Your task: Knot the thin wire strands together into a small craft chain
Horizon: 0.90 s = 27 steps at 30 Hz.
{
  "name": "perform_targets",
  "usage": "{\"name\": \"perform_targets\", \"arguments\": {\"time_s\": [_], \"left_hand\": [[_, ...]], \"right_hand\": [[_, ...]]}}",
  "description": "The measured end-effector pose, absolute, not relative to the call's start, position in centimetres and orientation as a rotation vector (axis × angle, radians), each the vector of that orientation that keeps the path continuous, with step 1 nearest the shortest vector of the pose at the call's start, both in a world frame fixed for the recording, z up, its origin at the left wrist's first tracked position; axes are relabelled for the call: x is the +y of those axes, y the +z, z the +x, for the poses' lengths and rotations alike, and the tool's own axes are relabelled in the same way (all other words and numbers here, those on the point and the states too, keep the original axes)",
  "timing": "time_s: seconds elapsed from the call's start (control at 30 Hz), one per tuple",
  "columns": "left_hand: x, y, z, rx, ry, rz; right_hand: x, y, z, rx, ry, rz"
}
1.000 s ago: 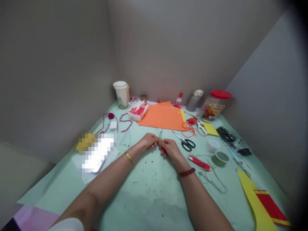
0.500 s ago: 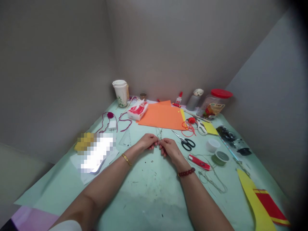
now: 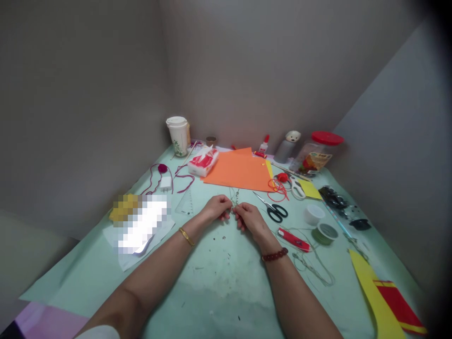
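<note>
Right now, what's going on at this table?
A person is pinching a thin strand between the fingertips of the left hand and right hand, above a pale green sheet. The strand's material is too fine to tell. Scissors lie just right of the hands, and orange paper lies beyond them.

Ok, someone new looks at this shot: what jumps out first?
The big orange paper sheet on the pale green table covering catches the eye first, lying toward the far corner. Just in front of it, at centre, the left hand and right hand meet, fingers pinching a thin strand. The red-lidded jar at back right and the yellow-and-red sheet at front right also stand out.
</note>
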<state>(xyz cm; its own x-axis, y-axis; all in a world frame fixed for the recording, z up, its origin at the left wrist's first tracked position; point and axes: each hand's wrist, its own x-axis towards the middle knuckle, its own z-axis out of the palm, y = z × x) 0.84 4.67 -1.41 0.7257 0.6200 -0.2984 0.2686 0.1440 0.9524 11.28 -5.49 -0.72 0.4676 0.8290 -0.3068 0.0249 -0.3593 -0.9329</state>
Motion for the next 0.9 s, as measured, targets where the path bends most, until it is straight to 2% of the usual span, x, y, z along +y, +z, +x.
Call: {"name": "perform_targets", "arguments": {"time_s": [0.43, 0.9], "left_hand": [[4.1, 0.0, 1.0, 0.794, 0.291, 1.198], [4.3, -0.4, 1.3, 0.832, 0.336, 1.157]], "right_hand": [[-5.6, -0.7, 11.1, -0.800, 0.974, -1.743], [-5.3, -1.1, 11.1, -0.900, 0.876, -1.857]]}}
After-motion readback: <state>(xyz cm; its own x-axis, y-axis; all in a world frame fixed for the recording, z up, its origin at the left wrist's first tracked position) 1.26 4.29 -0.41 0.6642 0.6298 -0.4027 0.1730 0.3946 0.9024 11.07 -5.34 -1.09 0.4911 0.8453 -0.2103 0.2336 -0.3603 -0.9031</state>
